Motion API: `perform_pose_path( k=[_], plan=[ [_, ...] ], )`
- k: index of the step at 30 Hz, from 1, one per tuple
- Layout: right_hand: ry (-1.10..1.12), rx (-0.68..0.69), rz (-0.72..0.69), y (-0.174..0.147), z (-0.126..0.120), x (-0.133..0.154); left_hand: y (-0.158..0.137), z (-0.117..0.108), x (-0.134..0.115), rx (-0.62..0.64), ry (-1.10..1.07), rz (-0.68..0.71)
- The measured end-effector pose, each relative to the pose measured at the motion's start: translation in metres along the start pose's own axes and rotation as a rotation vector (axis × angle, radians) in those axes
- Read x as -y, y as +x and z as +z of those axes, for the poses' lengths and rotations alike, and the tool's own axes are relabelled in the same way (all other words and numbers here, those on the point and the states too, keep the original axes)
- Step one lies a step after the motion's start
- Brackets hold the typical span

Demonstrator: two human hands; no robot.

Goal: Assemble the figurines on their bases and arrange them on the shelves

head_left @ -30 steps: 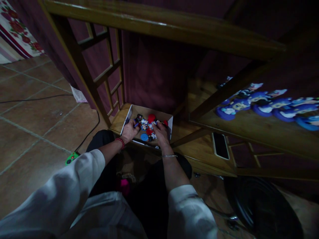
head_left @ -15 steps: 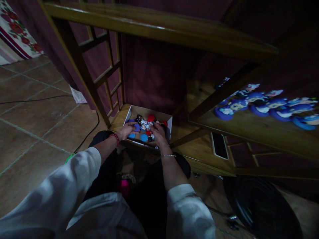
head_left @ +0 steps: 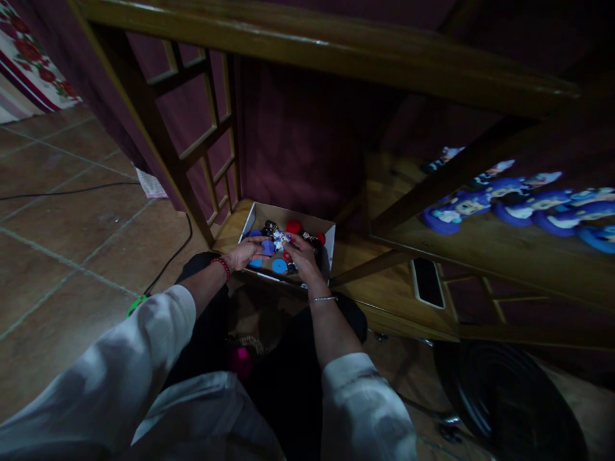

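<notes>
A small white and blue figurine [head_left: 281,241] with a purple round base [head_left: 268,248] is between my hands, over a shallow cardboard box [head_left: 328,253]. The fingers of my left hand [head_left: 245,252] are closed on the base. At the figure's other end, my right hand [head_left: 302,255] pinches its white and blue part. Whether base and figure are joined is too small to tell. Blue discs [head_left: 279,265], a red round piece [head_left: 293,226] and dark figurines [head_left: 271,226] lie in the box around my hands.
The box sits on a low wooden shelf [head_left: 358,256] with lattice sides [head_left: 206,137]. To the right lies a phone [head_left: 428,282]. Several purple-based figurines [head_left: 461,208] occupy a higher board. A black round stool [head_left: 509,397] stands below right, and a cable [head_left: 168,266] runs across the floor.
The purple base and the white and blue figure have come closer together between my hands, with the base shifted slightly right. The view has shifted a little.
</notes>
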State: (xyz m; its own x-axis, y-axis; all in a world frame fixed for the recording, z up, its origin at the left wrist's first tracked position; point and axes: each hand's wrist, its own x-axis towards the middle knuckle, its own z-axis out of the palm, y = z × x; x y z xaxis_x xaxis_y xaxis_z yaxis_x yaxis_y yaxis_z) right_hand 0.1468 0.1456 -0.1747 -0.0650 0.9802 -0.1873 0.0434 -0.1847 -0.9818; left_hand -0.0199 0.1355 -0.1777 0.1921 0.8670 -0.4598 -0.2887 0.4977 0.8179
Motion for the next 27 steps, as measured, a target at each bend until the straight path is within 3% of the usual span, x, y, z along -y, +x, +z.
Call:
perform_pose_path(
  k=[17, 27],
  plan=[
    [0.034, 0.008, 0.039, 0.004, 0.005, -0.007, 0.001, -0.003, 0.004, 0.095, -0.004, 0.010],
    [-0.003, 0.006, 0.054, 0.009, 0.007, -0.014, 0.001, -0.005, 0.005, 0.070, -0.005, 0.016]
  ],
)
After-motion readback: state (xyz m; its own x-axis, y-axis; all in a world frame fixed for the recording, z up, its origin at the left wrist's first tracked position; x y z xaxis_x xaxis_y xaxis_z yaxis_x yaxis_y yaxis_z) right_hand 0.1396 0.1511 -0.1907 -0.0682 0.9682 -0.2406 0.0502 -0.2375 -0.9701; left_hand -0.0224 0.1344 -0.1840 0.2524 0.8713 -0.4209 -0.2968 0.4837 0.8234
